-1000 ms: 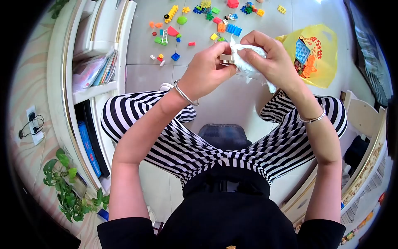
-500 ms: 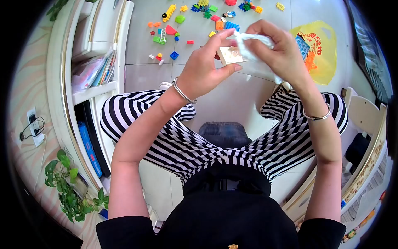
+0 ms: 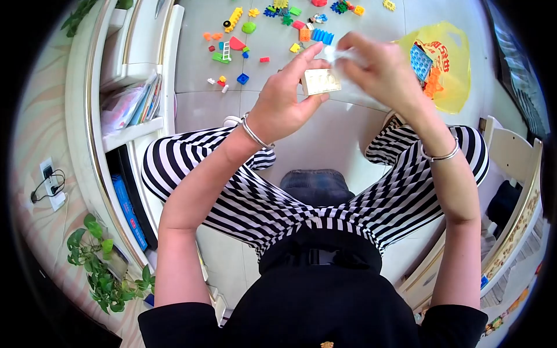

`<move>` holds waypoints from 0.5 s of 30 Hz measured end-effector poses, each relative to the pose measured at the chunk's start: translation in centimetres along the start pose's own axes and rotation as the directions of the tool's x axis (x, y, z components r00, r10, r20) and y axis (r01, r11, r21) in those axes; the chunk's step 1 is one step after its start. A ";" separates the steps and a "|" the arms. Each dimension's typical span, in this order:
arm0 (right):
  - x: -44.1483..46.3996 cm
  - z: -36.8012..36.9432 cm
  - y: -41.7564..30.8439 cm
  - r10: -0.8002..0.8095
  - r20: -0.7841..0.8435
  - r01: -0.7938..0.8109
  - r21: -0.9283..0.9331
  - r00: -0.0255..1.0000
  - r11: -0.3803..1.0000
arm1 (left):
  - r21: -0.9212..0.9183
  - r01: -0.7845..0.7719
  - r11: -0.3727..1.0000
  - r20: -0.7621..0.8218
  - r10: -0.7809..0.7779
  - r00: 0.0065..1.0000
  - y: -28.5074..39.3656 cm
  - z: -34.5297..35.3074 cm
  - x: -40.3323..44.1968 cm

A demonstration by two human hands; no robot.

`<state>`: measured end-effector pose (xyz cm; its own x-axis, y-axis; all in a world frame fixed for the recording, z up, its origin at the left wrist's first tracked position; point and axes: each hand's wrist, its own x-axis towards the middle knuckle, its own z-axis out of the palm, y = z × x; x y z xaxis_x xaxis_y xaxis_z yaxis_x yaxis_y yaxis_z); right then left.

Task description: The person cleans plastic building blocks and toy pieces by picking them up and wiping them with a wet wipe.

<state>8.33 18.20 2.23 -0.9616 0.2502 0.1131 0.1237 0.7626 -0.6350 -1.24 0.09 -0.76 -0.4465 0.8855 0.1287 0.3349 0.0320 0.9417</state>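
A cream toy building block (image 3: 321, 82) with studs is gripped between the thumb and fingers of my left hand (image 3: 288, 91), held up above the floor. My right hand (image 3: 380, 68), smeared by motion, pinches a whitish wipe or tissue (image 3: 348, 55) close to the block's upper right. Much of the wipe is hidden by my fingers and blur. Whether it touches the block I cannot tell. Just beyond the hands lie a blue ridged block (image 3: 322, 37) and an orange block (image 3: 305, 35).
Several toy pieces are scattered on the tiled floor (image 3: 197, 116), among them a yellow wheeled piece (image 3: 233, 20) and a blue square block (image 3: 242, 79). A yellow plastic bag (image 3: 458, 87) holding toys lies right. A white shelf (image 3: 136, 132) stands left, a white chair (image 3: 510, 152) right.
My right hand has drawn the wipe off the block's face, so more of its studded side shows. The left hand keeps its grip, with the block tilted slightly differently.
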 end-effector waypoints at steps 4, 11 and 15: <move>0.3 -0.1 -0.5 0.016 0.005 -0.016 0.287 1.000 0.958 | 0.069 -0.085 0.994 -0.007 0.086 0.996 0.0 -0.2 0.2; 0.4 -0.4 -0.1 0.066 -0.040 -0.062 0.103 0.997 0.993 | -0.092 0.049 0.995 -0.039 -0.053 0.998 0.0 -0.3 0.3; -0.4 0.8 -0.6 -0.121 -0.010 0.121 -0.022 0.993 0.992 | -0.488 0.388 0.782 0.060 -0.413 0.909 -0.4 -0.7 0.6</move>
<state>8.43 17.19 1.99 -0.9670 0.1616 0.1969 0.0116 0.8001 -0.5997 -2.23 0.24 -0.82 -0.4945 0.8191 -0.2906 -0.3157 0.1422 0.9381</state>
